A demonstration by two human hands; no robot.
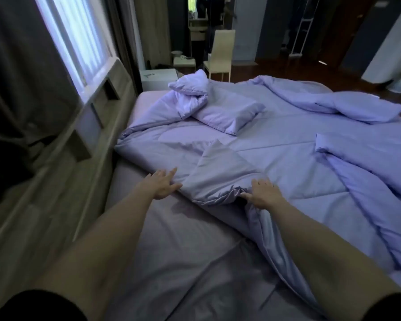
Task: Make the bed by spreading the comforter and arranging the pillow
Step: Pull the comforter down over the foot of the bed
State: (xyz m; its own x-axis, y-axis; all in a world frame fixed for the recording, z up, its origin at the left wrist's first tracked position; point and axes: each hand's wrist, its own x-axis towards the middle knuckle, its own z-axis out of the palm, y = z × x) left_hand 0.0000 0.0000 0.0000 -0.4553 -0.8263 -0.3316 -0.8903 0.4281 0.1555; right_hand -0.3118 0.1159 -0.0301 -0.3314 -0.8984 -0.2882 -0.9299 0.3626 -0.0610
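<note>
Along the headboard (95,126) side of the bed, the left hand (160,184) lies flat, fingers straight, touching the comforter (275,156) edge; the bunched fold sits between both hands; the right hand (265,193) presses it, fingers spread; the pillow (227,114) lies beyond, long axis running toward the right; no writing is legible.

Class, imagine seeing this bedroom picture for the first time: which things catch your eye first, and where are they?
Two bare arms reach in, the left hand and right hand resting on a bunched edge of the lilac comforter at centre. Beyond lies a crumpled pillow, with a bright window at upper left.
</note>
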